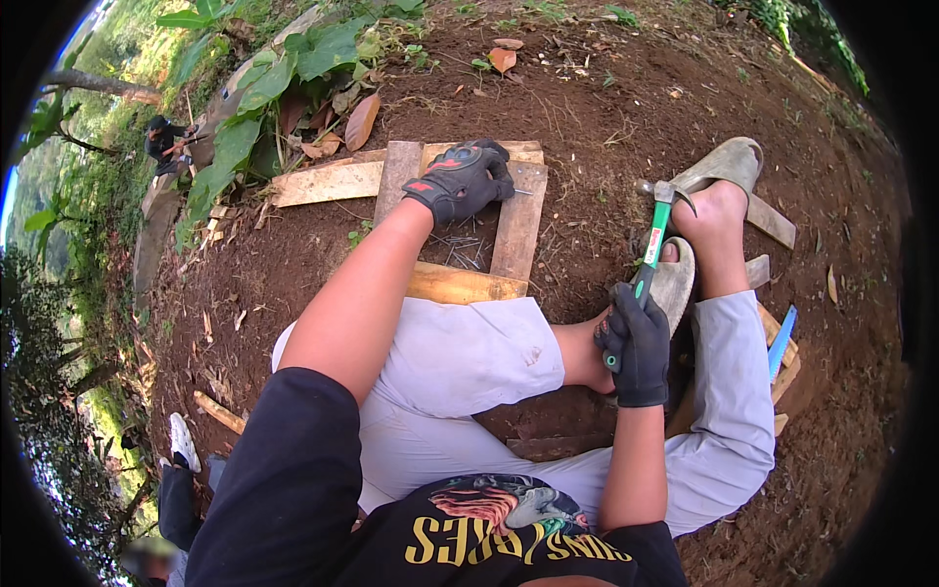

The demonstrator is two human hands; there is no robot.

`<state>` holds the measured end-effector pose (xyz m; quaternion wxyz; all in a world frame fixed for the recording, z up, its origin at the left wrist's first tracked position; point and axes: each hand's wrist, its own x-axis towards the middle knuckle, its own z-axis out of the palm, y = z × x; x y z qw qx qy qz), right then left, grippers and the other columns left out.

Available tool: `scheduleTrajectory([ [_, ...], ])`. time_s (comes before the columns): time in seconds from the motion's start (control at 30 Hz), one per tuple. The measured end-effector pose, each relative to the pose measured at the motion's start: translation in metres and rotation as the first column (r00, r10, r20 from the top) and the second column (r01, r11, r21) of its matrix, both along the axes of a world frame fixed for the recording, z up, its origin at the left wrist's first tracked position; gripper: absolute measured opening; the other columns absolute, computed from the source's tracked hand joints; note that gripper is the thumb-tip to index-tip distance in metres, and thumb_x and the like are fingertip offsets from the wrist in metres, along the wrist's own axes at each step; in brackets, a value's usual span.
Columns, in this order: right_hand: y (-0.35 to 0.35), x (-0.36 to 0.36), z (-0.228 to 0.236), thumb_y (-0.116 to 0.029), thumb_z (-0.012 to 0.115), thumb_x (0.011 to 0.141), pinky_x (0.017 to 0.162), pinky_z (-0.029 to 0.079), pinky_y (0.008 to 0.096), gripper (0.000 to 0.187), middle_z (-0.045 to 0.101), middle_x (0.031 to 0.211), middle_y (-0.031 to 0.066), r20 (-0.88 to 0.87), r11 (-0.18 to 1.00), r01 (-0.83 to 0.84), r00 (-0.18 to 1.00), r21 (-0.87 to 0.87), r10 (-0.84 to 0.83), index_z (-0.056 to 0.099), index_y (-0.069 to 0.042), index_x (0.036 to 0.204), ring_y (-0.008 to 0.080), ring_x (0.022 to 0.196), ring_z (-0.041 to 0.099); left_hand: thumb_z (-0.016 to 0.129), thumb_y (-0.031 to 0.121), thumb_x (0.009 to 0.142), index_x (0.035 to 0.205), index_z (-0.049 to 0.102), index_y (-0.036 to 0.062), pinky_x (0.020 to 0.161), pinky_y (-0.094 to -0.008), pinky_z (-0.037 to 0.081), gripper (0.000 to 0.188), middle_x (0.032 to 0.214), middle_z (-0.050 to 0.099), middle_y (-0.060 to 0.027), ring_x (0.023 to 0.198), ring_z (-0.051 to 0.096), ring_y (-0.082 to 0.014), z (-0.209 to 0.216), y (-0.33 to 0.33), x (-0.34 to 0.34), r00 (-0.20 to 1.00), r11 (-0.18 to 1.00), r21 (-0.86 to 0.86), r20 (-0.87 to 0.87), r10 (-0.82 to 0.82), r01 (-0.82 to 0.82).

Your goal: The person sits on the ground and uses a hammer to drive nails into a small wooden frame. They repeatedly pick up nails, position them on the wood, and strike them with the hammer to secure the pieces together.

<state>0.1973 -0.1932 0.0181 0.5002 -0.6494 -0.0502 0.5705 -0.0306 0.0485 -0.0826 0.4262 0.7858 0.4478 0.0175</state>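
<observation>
My left hand point(468, 178), in a black glove with red marks, reaches over a wooden frame point(520, 230) of rough planks on the soil. Its fingers pinch a nail point(523, 193), whose shaft shows over the frame's right plank. Several loose nails point(469, 256) lie on the ground inside the frame, partly hidden by the wrist. In my right hand point(638, 342), also black-gloved, is a claw hammer point(656, 235) with a green handle. The fingers wrap round the lower handle. Its metal head is up and away from the frame, in front of my sandalled feet.
My folded legs point(469, 362) border the frame's near side. Beyond my right leg a blue saw point(782, 342) rests by wood pieces point(785, 377). A short plank point(771, 221) lies behind my sandal point(729, 164). Leafy plants point(264, 88) grow far left. Other people point(168, 145) sit at the left.
</observation>
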Motion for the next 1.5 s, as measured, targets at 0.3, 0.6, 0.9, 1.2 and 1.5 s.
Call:
scheduleTrajectory([
  [0.3, 0.0, -0.001, 0.0, -0.018, 0.069, 0.105, 0.043, 0.035, 0.0271, 0.017, 0.042, 0.061, -0.005, 0.014, 1.0, -0.001, 1.0, -0.001, 0.001, 0.057, -0.009, 0.096, 0.0077, 0.044, 0.04, 0.076, 0.04, 0.092, 0.108, 0.078, 0.0101, 0.116, -0.0418, 0.045, 0.034, 0.15, 0.063, -0.0094, 0.136, 0.059, -0.0335, -0.001, 0.0, 0.0, 1.0, 1.0, -0.001, -0.007, -0.002, 0.002],
  [0.6, 0.0, -0.001, 0.0, -0.017, 0.069, 0.104, 0.042, 0.035, 0.0273, 0.016, 0.043, 0.061, -0.0047, 0.008, 1.0, -0.003, 1.0, -0.006, 0.003, 0.058, -0.009, 0.096, 0.0079, 0.044, 0.04, 0.076, 0.041, 0.093, 0.109, 0.078, 0.0108, 0.116, -0.0421, 0.045, 0.034, 0.148, 0.063, -0.0102, 0.136, 0.059, -0.0336, 0.005, -0.002, 0.001, 1.0, 1.0, 0.001, -0.01, 0.012, -0.012],
  [0.9, 0.001, -0.001, -0.001, -0.018, 0.069, 0.104, 0.042, 0.036, 0.0271, 0.016, 0.043, 0.061, -0.0044, 0.019, 1.0, -0.007, 1.0, -0.014, 0.007, 0.058, -0.009, 0.097, 0.008, 0.043, 0.04, 0.073, 0.038, 0.094, 0.106, 0.079, 0.0087, 0.117, -0.0399, 0.045, 0.032, 0.154, 0.06, -0.009, 0.137, 0.06, -0.0327, 0.008, -0.002, 0.002, 0.999, 1.0, -0.02, -0.045, 0.007, -0.008],
  [1.2, 0.002, -0.002, 0.002, -0.019, 0.068, 0.105, 0.042, 0.036, 0.0269, 0.017, 0.044, 0.062, -0.0044, 0.042, 0.999, -0.025, 0.999, -0.021, 0.026, 0.057, -0.009, 0.097, 0.0077, 0.044, 0.041, 0.072, 0.035, 0.095, 0.11, 0.078, 0.0083, 0.116, -0.043, 0.046, 0.031, 0.148, 0.063, -0.0088, 0.138, 0.058, -0.0333, 0.014, -0.004, 0.008, 0.993, 0.992, 0.105, -0.103, -0.054, 0.065],
  [1.5, 0.009, -0.022, 0.003, -0.027, 0.061, 0.106, 0.072, 0.058, 0.0425, 0.044, 0.072, 0.094, 0.0169, 0.756, 0.783, -0.549, 0.37, -0.291, 0.54, 0.062, -0.002, 0.143, 0.0284, 0.079, 0.072, 0.07, 0.027, 0.092, 0.113, 0.074, 0.0041, 0.107, -0.0494, 0.052, 0.031, 0.125, 0.069, -0.0189, 0.123, 0.064, -0.0385, 0.012, -0.004, 0.011, 0.994, 0.947, 0.308, -0.08, -0.07, 0.091],
])
